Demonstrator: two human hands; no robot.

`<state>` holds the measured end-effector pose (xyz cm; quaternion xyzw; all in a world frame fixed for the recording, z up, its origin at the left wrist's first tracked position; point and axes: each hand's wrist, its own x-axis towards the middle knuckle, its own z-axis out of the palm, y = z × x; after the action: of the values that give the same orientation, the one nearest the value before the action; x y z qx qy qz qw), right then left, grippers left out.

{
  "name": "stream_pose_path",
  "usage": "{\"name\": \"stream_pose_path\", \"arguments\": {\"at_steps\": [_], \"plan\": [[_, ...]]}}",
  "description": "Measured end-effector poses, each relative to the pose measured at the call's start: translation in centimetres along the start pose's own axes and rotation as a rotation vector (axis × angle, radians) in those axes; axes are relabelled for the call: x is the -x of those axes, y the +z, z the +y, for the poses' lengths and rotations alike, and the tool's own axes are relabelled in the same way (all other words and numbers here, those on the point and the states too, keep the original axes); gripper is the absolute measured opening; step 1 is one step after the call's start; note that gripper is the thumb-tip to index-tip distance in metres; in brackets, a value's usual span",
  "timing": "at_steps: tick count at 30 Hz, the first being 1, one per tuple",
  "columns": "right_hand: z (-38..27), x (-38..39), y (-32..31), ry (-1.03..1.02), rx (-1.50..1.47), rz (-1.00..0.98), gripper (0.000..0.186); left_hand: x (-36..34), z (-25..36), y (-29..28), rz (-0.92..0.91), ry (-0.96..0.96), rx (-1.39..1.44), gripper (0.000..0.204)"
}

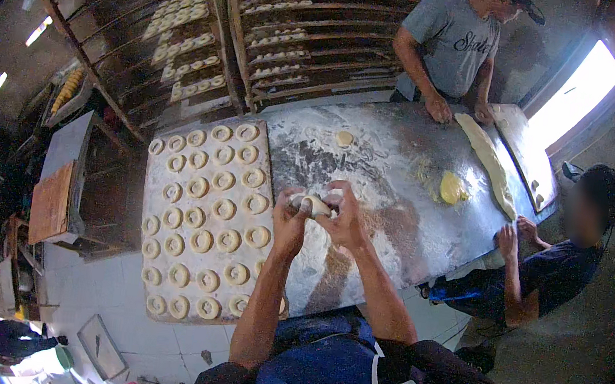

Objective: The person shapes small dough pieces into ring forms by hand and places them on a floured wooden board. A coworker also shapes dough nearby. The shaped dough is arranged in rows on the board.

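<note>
Above the floured metal table [387, 224], both my hands hold a small piece of pale dough [315, 206]. My left hand [291, 219] grips its left end with bent fingers. On the other side my right hand [345, 219] has its fingers and thumb closed round the right end. Fingers partly cover the dough, so its full shape is hard to make out. Just left of my hands, a wide board [208, 162] bears rows of raw dough rings [224, 208]. A flat round bit of dough [345, 139] lies farther off on the table.
A long roll of dough [487, 158] stretches along the table's right side, with a co-worker [450, 41] at its far end and another [541, 272] near its close end. A yellow lump [453, 187] rests beside it. Wooden racks [319, 23] with loaded trays stand behind.
</note>
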<state>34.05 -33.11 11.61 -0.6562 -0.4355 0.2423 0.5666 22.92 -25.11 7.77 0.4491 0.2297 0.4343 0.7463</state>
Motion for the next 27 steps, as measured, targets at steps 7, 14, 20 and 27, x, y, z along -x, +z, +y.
{"name": "stream_pose_path", "arguments": {"at_steps": [7,14,20,27], "plan": [[1.8,-0.4,-1.3,0.262,-0.527,-0.207,0.035,2.2,-0.5,0.2,-0.212,-0.121,0.132,0.045],[3.8,0.0,1.9,0.194,-0.607,0.095,0.049,1.8,-1.0,0.2,0.097,0.142,-0.055,0.028],[5.9,1.0,3.7,0.189,0.114,0.044,0.034,1.5,-2.3,-0.2,0.247,-0.003,-0.320,0.039],[7.9,1.5,6.6,0.262,-0.142,0.062,0.046,1.4,-2.3,-2.1,0.279,0.164,-0.854,0.045]]}}
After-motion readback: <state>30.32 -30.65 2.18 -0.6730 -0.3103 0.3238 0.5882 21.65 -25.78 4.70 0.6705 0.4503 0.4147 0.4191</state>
